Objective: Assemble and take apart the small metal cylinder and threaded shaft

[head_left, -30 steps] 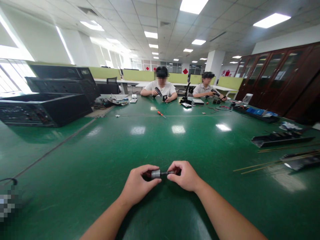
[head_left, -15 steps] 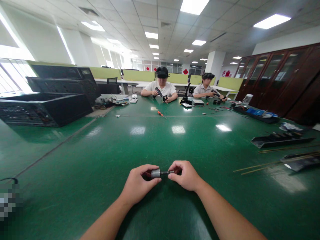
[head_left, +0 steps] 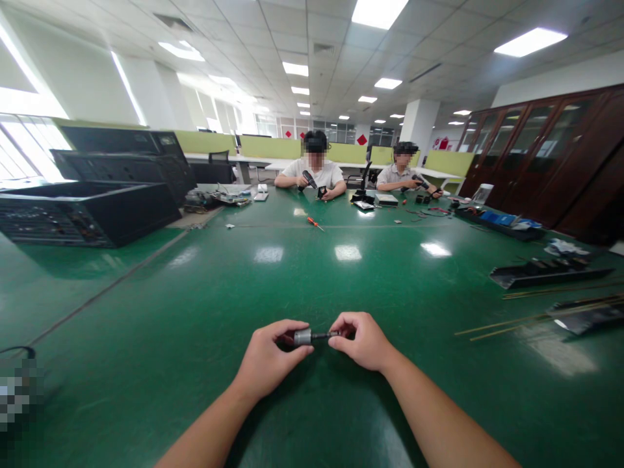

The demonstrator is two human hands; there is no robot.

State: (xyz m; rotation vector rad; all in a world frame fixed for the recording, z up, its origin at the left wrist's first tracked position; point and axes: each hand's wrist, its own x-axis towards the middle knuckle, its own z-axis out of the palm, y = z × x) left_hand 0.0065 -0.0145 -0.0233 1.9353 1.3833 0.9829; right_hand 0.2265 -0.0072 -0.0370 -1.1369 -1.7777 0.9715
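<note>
Over the green tabletop, close to me, my left hand (head_left: 267, 359) is closed around a short grey metal cylinder (head_left: 303, 337), thumb below and fingers above. A thin dark shaft (head_left: 320, 336) runs from the cylinder toward the right, in line with it. My right hand (head_left: 363, 339) pinches the far end of this shaft between thumb and fingertips. The whole part lies roughly level between both hands. The cylinder's left end is hidden by my left fingers, and the shaft's tip by my right ones.
On the green table (head_left: 234, 286) lies an orange-handled screwdriver (head_left: 314, 223). Open black computer cases (head_left: 97, 208) stand at left. Black trays (head_left: 550, 270) and thin brass-coloured rods (head_left: 511, 323) are at right. Two people (head_left: 316, 172) work across the table with power tools.
</note>
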